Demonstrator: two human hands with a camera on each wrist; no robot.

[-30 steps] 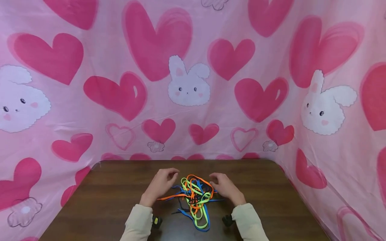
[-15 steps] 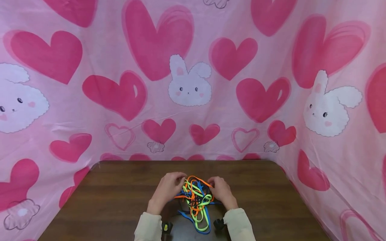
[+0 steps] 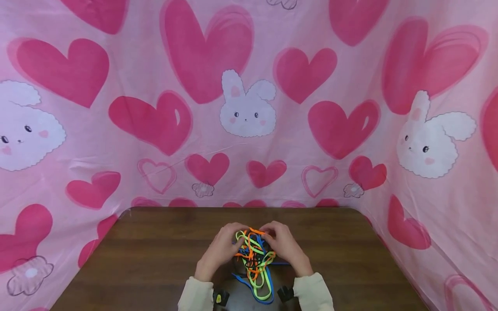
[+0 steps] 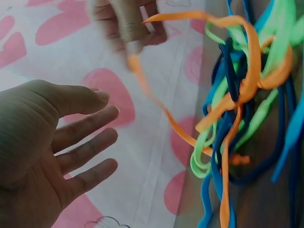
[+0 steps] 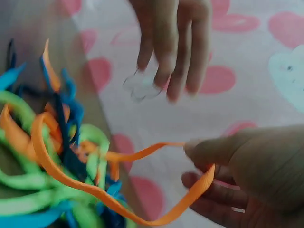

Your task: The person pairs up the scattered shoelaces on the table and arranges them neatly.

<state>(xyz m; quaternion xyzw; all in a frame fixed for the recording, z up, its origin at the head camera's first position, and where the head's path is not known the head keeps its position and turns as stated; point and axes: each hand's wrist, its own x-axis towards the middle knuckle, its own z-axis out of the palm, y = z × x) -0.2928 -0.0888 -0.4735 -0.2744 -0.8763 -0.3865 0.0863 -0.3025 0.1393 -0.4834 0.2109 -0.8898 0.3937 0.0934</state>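
Note:
A tangled heap of flat shoelaces, with an orange shoelace [image 3: 254, 230], a lime-green shoelace [image 3: 250, 280], a blue shoelace [image 3: 242, 280] and dark ones, lies on the table between both hands. At its far right side, my right hand [image 3: 287, 245] pinches the orange shoelace between thumb and finger. In the right wrist view, a loop of that orange shoelace [image 5: 200, 186] runs from the fingers back to the heap. My left hand [image 3: 223, 245] is at the heap's left side. The left wrist view shows that left hand [image 4: 42, 142] with fingers extended and no lace between them.
The brown wooden table [image 3: 163, 242] extends on both sides of the heap. A pink cloth [image 3: 272, 147] with hearts and rabbits hangs behind the table and along both sides. Black wrist cameras sit under both cuffs.
Both hands have moved inward to the heap, closer to each other. The right hand has taken hold of the orange shoelace, and the left hand has come nearer the far edge of the heap.

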